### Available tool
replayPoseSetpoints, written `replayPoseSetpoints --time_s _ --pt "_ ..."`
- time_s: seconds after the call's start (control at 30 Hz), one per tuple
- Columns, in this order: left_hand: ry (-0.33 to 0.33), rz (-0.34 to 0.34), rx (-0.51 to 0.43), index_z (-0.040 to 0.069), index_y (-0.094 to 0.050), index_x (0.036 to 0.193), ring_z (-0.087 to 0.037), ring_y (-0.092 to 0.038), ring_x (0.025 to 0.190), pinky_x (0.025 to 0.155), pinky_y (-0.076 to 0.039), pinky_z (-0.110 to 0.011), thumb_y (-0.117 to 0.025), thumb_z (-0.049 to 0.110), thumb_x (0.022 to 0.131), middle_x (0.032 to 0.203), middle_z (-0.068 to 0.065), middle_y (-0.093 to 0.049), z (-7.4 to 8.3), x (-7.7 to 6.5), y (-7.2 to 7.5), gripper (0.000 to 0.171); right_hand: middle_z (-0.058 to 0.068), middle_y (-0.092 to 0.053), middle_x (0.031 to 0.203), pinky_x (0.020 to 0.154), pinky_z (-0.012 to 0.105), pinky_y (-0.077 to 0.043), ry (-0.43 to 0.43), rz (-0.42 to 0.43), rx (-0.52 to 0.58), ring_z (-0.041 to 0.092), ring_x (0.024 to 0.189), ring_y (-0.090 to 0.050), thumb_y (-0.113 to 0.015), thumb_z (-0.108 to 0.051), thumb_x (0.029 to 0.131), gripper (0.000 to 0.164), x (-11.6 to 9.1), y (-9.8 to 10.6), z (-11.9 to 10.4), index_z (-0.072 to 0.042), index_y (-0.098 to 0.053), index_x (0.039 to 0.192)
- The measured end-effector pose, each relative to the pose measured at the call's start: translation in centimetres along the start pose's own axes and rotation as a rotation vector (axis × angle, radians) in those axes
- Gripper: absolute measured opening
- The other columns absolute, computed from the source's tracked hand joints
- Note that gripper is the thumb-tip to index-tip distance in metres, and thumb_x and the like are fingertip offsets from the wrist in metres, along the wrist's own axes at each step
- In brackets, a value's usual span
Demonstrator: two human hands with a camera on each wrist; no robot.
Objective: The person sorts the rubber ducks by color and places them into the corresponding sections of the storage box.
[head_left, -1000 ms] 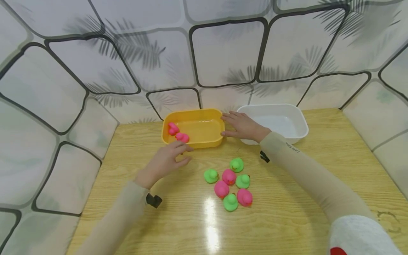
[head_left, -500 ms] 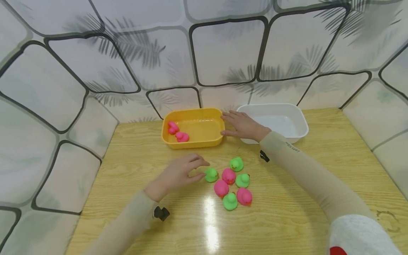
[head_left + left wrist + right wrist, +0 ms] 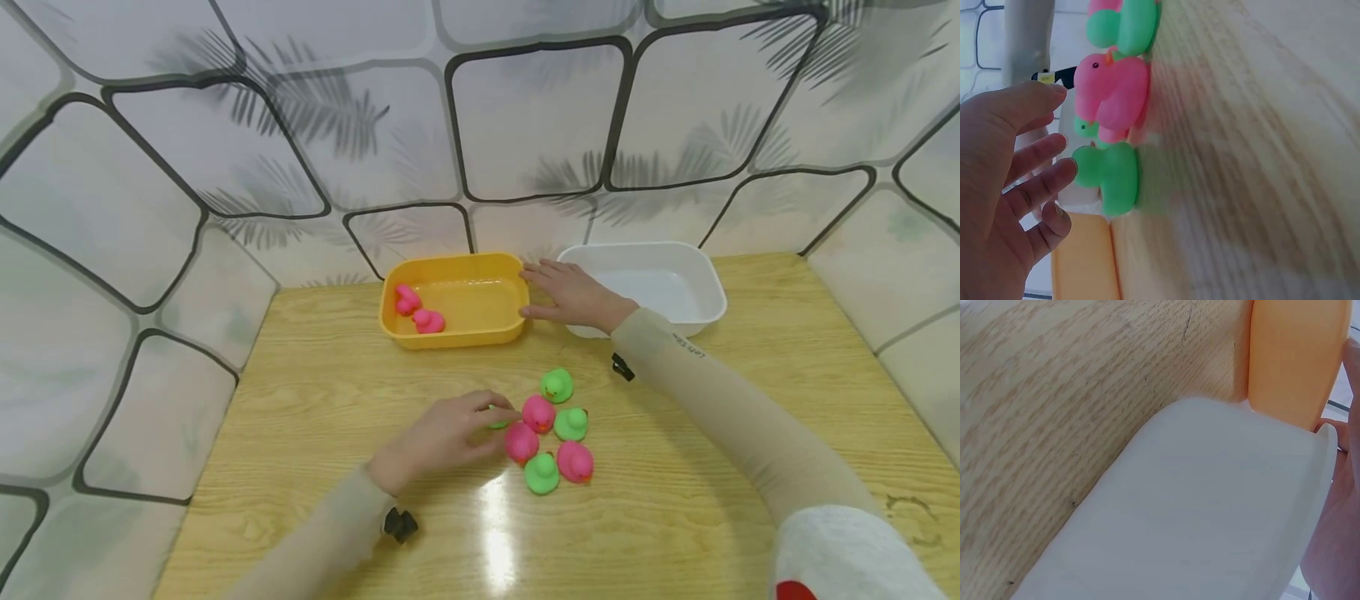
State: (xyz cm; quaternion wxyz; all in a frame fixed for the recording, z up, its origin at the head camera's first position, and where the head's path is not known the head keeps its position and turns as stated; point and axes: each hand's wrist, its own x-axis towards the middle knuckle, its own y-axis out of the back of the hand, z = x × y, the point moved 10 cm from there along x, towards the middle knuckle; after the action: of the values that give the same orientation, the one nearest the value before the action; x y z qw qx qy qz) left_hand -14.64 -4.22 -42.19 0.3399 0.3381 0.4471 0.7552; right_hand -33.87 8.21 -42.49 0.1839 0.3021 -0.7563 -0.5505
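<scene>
My left hand (image 3: 450, 433) reaches over a green rubber duck (image 3: 497, 417) at the left of a loose group, partly hiding it. In the left wrist view the fingers are loosely bent, with the fingertips close beside that green duck (image 3: 1119, 178) and a pink rubber duck (image 3: 1124, 100) just past the thumb. Several green and pink ducks make up the group, among them a pink duck (image 3: 575, 462) and a green duck (image 3: 542, 473) nearest me. My right hand (image 3: 573, 298) lies with extended fingers at the right rim of the yellow tub (image 3: 480, 337), its wrist over the white tub (image 3: 693, 292).
Inside the yellow tub, two pink ducks (image 3: 429, 322) sit at the left end. Both tubs stand side by side at the back of the wooden table (image 3: 315, 392), against a patterned wall (image 3: 540, 125). Light glares off the tabletop near the front.
My left hand has moved from the yellow tub's front edge right and toward me, down to the leftmost green duck. The right hand has stayed at the yellow tub's rim.
</scene>
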Motion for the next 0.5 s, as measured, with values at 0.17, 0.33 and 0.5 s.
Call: replayPoseSetpoints --time_s 0.17,0.33,0.5 --pt "0.001 -0.021 0.014 0.015 -0.071 0.132 -0.018 -0.067 0.112 0.094 -0.056 -0.031 -0.076 0.029 0.097 0.128 -0.003 -0.067 0.2 -0.1 -0.9 0.037 0.021 -0.032 0.167 0.123 0.062 -0.019 -0.001 -0.003 0.001 0.044 0.156 -0.021 -0.061 -0.048 0.104 0.079 0.0 -0.1 0.1 0.0 -0.034 0.16" --pt "-0.007 -0.019 0.021 0.016 -0.072 0.129 -0.016 -0.069 0.107 0.09 -0.057 -0.029 -0.077 0.028 0.096 0.125 -0.002 -0.068 0.3 -0.2 -1.5 0.035 0.022 -0.032 0.166 0.123 0.062 -0.019 -0.002 -0.002 0.003 0.044 0.156 -0.021 -0.061 -0.048 0.103 0.079 0.0 -0.1 0.1 0.0 -0.035 0.16" --pt "0.01 -0.05 0.024 0.018 -0.072 0.128 -0.014 -0.068 0.103 0.086 -0.057 -0.026 -0.075 0.03 0.098 0.124 0.0 -0.068 0.3 -0.1 -2.1 0.033 0.021 -0.033 0.166 0.123 0.062 -0.019 0.002 0.002 0.007 0.044 0.155 -0.022 -0.062 -0.048 0.103 0.079 0.0 -0.1 0.2 0.0 -0.035 0.16"
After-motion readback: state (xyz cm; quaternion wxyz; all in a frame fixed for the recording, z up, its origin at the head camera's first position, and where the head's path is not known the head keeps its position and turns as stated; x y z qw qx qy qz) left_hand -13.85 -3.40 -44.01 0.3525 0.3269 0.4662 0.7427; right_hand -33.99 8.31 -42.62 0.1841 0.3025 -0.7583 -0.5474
